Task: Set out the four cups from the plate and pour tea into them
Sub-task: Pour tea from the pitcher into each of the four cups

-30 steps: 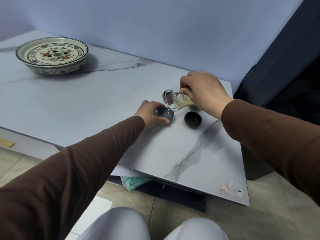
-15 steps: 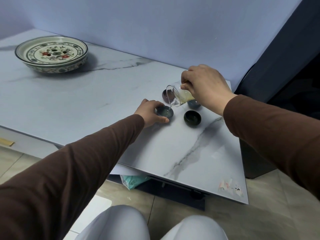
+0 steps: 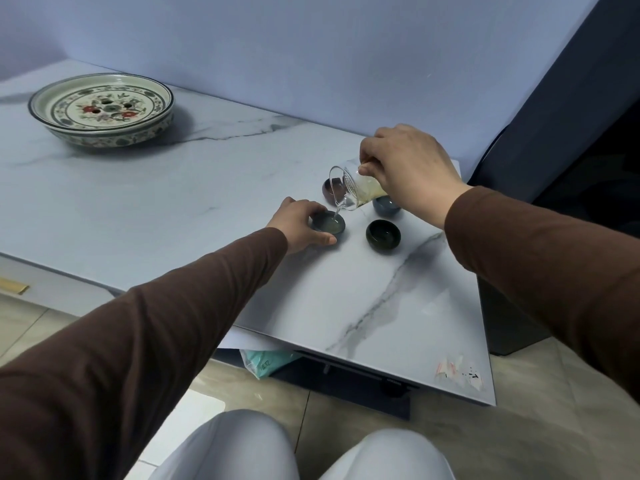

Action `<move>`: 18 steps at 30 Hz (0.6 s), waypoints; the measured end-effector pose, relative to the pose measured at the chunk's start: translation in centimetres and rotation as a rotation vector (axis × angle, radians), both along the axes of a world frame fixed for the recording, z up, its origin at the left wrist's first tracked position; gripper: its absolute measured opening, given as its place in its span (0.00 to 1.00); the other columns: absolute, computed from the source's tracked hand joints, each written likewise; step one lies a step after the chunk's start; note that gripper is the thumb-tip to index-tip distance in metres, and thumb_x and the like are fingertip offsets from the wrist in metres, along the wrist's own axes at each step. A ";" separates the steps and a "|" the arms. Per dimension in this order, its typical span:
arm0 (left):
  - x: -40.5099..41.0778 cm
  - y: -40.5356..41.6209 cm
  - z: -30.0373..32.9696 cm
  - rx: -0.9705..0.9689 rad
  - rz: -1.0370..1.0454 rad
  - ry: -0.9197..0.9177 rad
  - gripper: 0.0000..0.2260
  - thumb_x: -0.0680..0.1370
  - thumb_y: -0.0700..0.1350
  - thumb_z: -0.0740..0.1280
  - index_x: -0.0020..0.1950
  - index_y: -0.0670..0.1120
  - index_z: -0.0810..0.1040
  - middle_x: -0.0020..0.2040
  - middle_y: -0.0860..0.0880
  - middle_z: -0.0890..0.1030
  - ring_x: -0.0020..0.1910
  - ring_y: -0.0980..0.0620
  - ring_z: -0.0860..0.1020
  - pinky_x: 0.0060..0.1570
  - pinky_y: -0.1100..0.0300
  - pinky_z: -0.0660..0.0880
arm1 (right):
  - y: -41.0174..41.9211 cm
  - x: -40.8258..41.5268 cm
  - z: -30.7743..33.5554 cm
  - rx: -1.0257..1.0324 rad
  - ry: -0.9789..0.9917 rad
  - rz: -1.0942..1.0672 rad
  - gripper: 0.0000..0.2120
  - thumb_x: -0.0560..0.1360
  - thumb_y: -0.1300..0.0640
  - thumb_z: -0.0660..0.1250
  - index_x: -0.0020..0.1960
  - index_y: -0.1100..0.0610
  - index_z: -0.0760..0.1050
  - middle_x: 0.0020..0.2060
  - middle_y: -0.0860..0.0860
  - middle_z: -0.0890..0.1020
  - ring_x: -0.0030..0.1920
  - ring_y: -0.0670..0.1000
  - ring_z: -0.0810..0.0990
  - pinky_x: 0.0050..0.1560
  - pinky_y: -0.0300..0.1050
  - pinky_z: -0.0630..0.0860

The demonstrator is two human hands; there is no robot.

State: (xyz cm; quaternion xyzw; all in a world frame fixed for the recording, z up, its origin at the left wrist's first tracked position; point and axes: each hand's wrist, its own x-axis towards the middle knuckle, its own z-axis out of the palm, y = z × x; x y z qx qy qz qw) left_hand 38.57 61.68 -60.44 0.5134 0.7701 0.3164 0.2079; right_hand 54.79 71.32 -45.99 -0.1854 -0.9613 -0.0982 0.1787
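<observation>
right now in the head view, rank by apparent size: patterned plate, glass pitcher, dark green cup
1. patterned plate, largest though farthest.
2. glass pitcher, partly hidden by the right hand.
3. dark green cup.

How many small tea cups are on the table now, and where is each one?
4. One cup is steadied by the left hand under the glass pitcher; a dark cup sits right of it; a reddish cup and a blue cup sit behind, partly hidden.
</observation>
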 end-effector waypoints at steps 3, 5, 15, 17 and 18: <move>0.0 0.0 0.0 -0.004 0.000 0.006 0.28 0.67 0.56 0.76 0.65 0.52 0.76 0.58 0.50 0.79 0.63 0.48 0.66 0.59 0.57 0.66 | 0.2 0.4 -0.3 -0.030 0.013 -0.028 0.09 0.79 0.50 0.65 0.49 0.55 0.78 0.45 0.53 0.80 0.50 0.58 0.75 0.43 0.47 0.66; 0.1 0.0 -0.1 -0.008 0.007 0.003 0.28 0.66 0.57 0.76 0.64 0.53 0.76 0.57 0.51 0.79 0.62 0.49 0.66 0.58 0.58 0.66 | 0.4 0.9 -0.6 -0.096 0.031 -0.067 0.09 0.78 0.51 0.65 0.48 0.55 0.78 0.45 0.53 0.80 0.50 0.58 0.76 0.45 0.48 0.68; 0.3 0.2 0.4 -0.082 0.007 0.056 0.38 0.66 0.59 0.76 0.72 0.50 0.68 0.65 0.49 0.74 0.66 0.47 0.64 0.66 0.54 0.65 | 3.1 4.6 -3.9 -0.895 0.426 -0.401 0.06 0.77 0.50 0.69 0.42 0.50 0.81 0.42 0.48 0.84 0.46 0.51 0.79 0.49 0.48 0.75; 0.4 0.4 0.9 -0.054 0.001 0.062 0.38 0.65 0.59 0.76 0.72 0.50 0.67 0.64 0.49 0.72 0.66 0.48 0.63 0.64 0.55 0.65 | 3.9 5.4 -4.1 -1.005 0.502 -0.403 0.07 0.77 0.52 0.68 0.41 0.51 0.80 0.45 0.52 0.84 0.47 0.50 0.79 0.48 0.47 0.74; 0.3 0.6 1.3 -0.017 0.005 0.063 0.37 0.66 0.58 0.76 0.71 0.51 0.68 0.63 0.49 0.72 0.65 0.48 0.64 0.63 0.56 0.65 | 4.2 5.8 -4.1 -1.036 0.536 -0.401 0.08 0.78 0.53 0.68 0.41 0.51 0.80 0.46 0.53 0.85 0.46 0.50 0.78 0.46 0.45 0.74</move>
